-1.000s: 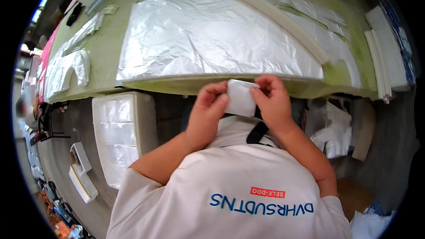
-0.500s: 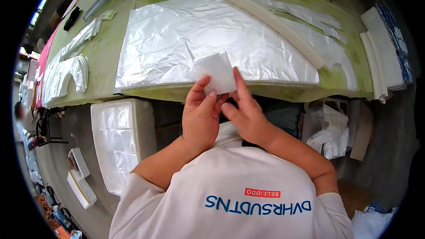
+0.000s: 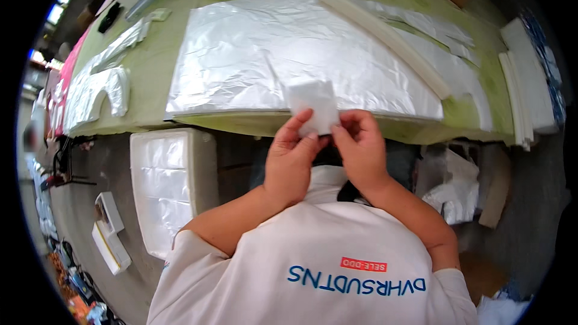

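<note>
Between both hands is a small folded square of thin whitish plastic film [image 3: 316, 97], held upright just over the near edge of the table. My left hand [image 3: 289, 159] pinches its lower left side between thumb and fingers. At the lower right corner, the thumb and fingers of my right hand [image 3: 364, 150] are closed on the same square. Beyond the hands, a wide layer of shiny, wrinkled plastic sheeting [image 3: 241, 54] covers the middle of the green table [image 3: 158, 63]. A long pale tube [image 3: 385, 42] lies slantwise across the sheeting's right part.
Cut film pieces [image 3: 111, 84] lie at the table's left, beside a plastic bottle [image 3: 144, 1]. A white bin [image 3: 205, 171] with packed film stands below the front edge at left. Under the table's right end is a box with crumpled film [image 3: 457, 189].
My right hand has come in from the square's right side and now grips its lower right corner. The left hand keeps its pinch. The whole view has shifted slightly.
</note>
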`<state>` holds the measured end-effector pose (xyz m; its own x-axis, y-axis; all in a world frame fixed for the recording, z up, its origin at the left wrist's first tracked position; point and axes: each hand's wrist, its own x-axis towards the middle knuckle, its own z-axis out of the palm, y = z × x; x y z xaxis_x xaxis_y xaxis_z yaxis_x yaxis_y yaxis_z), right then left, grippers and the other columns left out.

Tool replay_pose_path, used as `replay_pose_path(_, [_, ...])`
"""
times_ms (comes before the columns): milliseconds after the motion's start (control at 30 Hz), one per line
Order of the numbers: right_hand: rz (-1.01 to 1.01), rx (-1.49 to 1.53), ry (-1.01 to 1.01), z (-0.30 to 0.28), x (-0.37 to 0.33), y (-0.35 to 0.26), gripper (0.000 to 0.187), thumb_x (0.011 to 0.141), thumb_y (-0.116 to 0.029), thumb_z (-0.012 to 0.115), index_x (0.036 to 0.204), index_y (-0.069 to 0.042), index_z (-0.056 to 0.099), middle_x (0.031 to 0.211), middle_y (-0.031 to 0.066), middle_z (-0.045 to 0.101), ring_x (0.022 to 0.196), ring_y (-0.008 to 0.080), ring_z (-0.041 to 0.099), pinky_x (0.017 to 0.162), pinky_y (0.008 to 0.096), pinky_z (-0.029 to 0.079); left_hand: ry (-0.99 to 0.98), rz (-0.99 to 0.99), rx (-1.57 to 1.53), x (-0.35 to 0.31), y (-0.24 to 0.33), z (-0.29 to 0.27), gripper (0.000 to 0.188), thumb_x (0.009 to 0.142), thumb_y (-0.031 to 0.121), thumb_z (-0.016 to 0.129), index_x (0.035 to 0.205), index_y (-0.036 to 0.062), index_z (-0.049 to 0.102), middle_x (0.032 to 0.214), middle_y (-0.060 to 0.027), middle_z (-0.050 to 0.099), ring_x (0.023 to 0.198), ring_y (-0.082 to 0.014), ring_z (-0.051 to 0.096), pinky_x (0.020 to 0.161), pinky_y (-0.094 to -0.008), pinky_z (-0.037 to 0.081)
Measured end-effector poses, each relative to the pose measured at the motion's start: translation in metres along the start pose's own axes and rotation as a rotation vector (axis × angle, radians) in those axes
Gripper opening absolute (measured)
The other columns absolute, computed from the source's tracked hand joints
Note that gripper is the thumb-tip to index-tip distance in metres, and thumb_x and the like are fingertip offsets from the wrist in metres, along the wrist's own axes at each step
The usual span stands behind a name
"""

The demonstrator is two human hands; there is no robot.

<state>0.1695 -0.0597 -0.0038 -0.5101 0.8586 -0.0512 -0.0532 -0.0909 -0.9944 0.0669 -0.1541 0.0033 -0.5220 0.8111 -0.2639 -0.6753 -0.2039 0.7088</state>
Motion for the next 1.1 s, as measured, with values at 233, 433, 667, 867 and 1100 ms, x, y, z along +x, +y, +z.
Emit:
replay_pose_path(233, [0.017, -0.029, -0.155, -0.006, -0.006, 0.000, 0.021, 0.093, 0.003, 0.066, 0.111, -0.005, 0.057, 0.096, 0.0006, 0.063, 0.082, 0.0056, 0.057, 0.073, 0.0220, 0.049, 0.095, -0.075, 0.107, 0.008, 0.025, -0.017, 0.036, 0.099, 0.000, 0.055, 0.135, 0.0040, 0.058, 0.118, -0.0055, 0.064, 0.103, -0.0138, 0.061, 0.090, -0.0303, 0.051])
replay_pose_path(433, [0.066, 0.048, -0.250, -0.010, -0.009, -0.001, 0.018, 0.096, 0.004, 0.062, 0.112, -0.004, 0.057, 0.099, 0.0032, 0.065, 0.085, 0.0076, 0.058, 0.076, 0.0231, 0.050, 0.380, 0.348, 0.516, 0.062, 0.156, -0.095, 0.038, 0.090, 0.005, 0.055, 0.126, 0.0037, 0.066, 0.116, -0.0028, 0.066, 0.100, -0.0116, 0.059, 0.086, -0.0264, 0.046])
replay_pose_path(667, [0.101, 0.015, -0.266, -0.015, -0.007, 0.000, 0.015, 0.097, 0.003, 0.061, 0.110, -0.003, 0.058, 0.099, 0.0037, 0.065, 0.087, 0.0082, 0.059, 0.079, 0.0235, 0.051, 0.661, 0.322, 1.264, 0.130, 0.289, -0.217, 0.031, 0.090, 0.007, 0.053, 0.113, 0.0075, 0.073, 0.093, -0.0007, 0.069, 0.078, -0.0111, 0.059, 0.071, -0.0265, 0.048])
replay_pose_path(867, [-0.107, -0.136, -0.168, -0.031, -0.008, -0.020, 0.013, 0.096, 0.006, 0.061, 0.106, -0.002, 0.061, 0.102, 0.0037, 0.065, 0.090, 0.0083, 0.060, 0.082, 0.0236, 0.050, 0.576, 0.712, 1.849, 0.145, 0.262, -0.255, 0.034, 0.095, 0.020, 0.054, 0.126, 0.0189, 0.068, 0.159, -0.0098, 0.040, 0.148, -0.0298, 0.034, 0.119, -0.0449, 0.029])
replay_pose_path(1100, [-0.700, -1.172, 0.246, -0.133, 0.050, -0.055, 0.032, 0.084, -0.004, 0.068, 0.116, -0.005, 0.066, 0.130, 0.0177, 0.061, 0.122, 0.0413, 0.054, 0.107, 0.0475, 0.042, 0.326, 0.413, 2.099, 0.152, 0.250, -0.274, 0.052, 0.105, 0.033, 0.043, 0.155, 0.0225, 0.040, 0.165, -0.0011, 0.033, 0.154, -0.0286, 0.024, 0.121, -0.0585, 0.015])
